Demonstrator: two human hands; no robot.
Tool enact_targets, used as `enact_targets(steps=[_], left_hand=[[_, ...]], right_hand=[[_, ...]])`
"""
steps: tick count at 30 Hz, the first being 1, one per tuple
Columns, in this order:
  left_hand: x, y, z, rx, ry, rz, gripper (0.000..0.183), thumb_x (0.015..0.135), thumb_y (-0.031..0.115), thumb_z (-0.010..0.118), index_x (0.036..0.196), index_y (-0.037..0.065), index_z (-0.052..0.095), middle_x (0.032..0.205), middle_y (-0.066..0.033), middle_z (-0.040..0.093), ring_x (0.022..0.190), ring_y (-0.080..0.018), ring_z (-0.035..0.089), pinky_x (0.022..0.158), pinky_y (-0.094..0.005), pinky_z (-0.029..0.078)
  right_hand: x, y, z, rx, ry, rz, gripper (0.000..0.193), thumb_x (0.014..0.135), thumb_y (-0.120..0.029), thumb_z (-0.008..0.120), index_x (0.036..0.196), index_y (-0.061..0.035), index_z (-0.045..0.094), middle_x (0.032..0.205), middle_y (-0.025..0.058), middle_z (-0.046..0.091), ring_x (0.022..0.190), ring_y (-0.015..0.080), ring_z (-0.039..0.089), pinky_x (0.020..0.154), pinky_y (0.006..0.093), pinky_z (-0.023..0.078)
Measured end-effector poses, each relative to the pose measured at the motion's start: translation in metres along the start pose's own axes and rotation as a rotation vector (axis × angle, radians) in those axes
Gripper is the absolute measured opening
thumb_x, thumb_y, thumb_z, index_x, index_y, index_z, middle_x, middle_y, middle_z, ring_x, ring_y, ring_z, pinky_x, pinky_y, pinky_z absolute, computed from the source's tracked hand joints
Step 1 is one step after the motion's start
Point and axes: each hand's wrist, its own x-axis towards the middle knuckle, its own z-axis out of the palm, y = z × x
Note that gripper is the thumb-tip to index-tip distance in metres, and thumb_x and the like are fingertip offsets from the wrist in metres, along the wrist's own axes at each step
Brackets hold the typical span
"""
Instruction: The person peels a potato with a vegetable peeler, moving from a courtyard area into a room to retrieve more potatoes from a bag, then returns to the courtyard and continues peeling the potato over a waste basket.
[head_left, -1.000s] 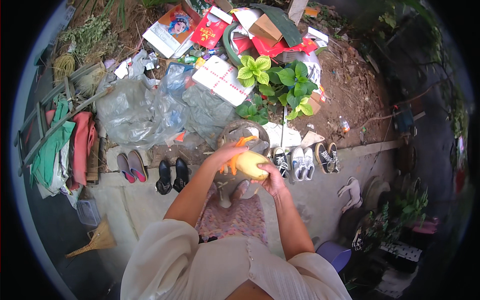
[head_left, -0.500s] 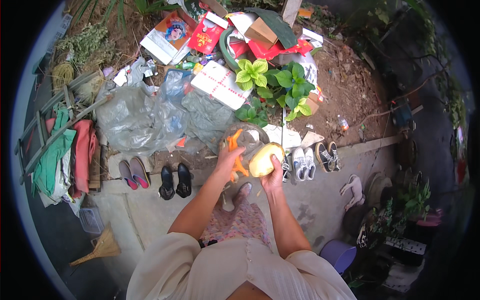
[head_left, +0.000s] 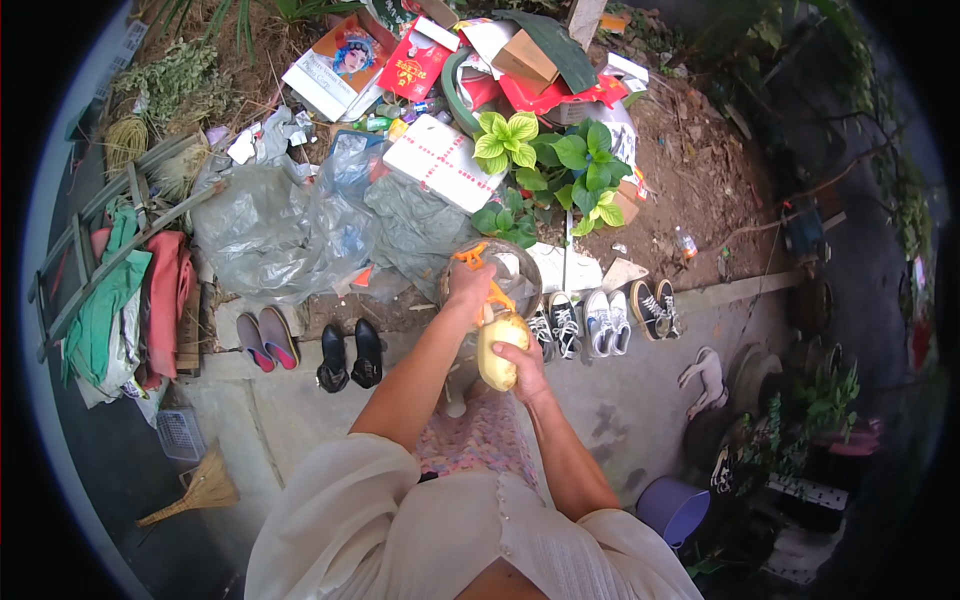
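Observation:
My left hand (head_left: pixel 470 284) is closed round the handle of an orange peeler (head_left: pixel 498 297). The peeler's head is at the far end of a pale-yellow oblong fruit or vegetable (head_left: pixel 498 358); whether the blade touches it I cannot tell. Its surface looks mostly peeled, with a darker patch at the far end. From the right side, my right hand (head_left: pixel 528 370) grips it, the thumb lying across its top. Just beyond both hands sits a round basin (head_left: pixel 532 282), partly hidden by my left hand and the peeler.
Beyond the concrete edge lie plastic sheets (head_left: pixel 270 235), a white box (head_left: pixel 445 160), cartons and a leafy plant (head_left: pixel 585 155). Pairs of shoes, among them black shoes (head_left: pixel 367 357) and white sneakers (head_left: pixel 606 325), line that edge. A purple bucket (head_left: pixel 675 508) and an animal lying down (head_left: pixel 706 380) are at right.
The fruit or vegetable has come nearer to me and turned more upright. My left hand with the peeler has moved to its far end.

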Motion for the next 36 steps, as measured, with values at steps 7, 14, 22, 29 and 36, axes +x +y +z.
enact_targets(steps=[7,14,22,29,36], left_hand=[[0.016,-0.020,-0.017,-0.340,0.059,-0.233,0.018,0.075,0.016,0.062,0.083,0.000,0.057,0.077,-0.0099,0.056,0.061,-0.0196,0.058,0.054,-0.0373,0.050],[-0.014,-0.007,0.008,-0.241,0.047,-0.129,0.016,0.074,0.015,0.060,0.082,0.001,0.058,0.072,-0.0048,0.056,0.061,-0.0165,0.054,0.053,-0.0345,0.044],[0.027,-0.025,-0.016,-0.228,0.198,-0.230,0.022,0.075,0.017,0.063,0.083,-0.002,0.057,0.075,-0.0081,0.056,0.060,-0.0201,0.056,0.052,-0.0373,0.046],[-0.011,-0.004,-0.001,-0.207,-0.006,0.003,0.022,0.075,0.016,0.064,0.087,-0.001,0.056,0.077,-0.0094,0.056,0.063,-0.0190,0.054,0.057,-0.0338,0.046],[-0.004,-0.005,0.008,0.192,0.139,0.153,0.025,0.072,0.016,0.063,0.086,-0.003,0.055,0.072,-0.0098,0.058,0.064,-0.0159,0.056,0.058,-0.0342,0.047]], right_hand=[[-0.007,-0.010,-0.007,0.025,0.013,-0.026,0.056,0.068,-0.006,0.068,0.120,-0.0013,0.048,0.101,0.0092,0.059,0.088,0.0196,0.060,0.077,0.0327,0.050],[0.004,0.004,-0.024,0.209,0.038,0.102,0.054,0.072,-0.011,0.065,0.121,-0.0023,0.046,0.103,0.0095,0.059,0.090,0.0221,0.060,0.077,0.0348,0.051],[-0.006,-0.006,-0.023,0.344,-0.091,0.179,0.058,0.071,-0.019,0.063,0.123,-0.0003,0.045,0.110,0.0141,0.058,0.098,0.0267,0.059,0.085,0.0406,0.050],[0.000,-0.019,-0.011,0.111,-0.042,0.126,0.061,0.070,-0.009,0.065,0.126,-0.0018,0.041,0.109,0.0125,0.056,0.098,0.0246,0.057,0.084,0.0358,0.049],[0.006,0.008,-0.024,-0.134,-0.012,-0.003,0.064,0.064,-0.008,0.070,0.122,-0.0034,0.044,0.107,0.0107,0.054,0.095,0.0203,0.055,0.081,0.0304,0.047]])
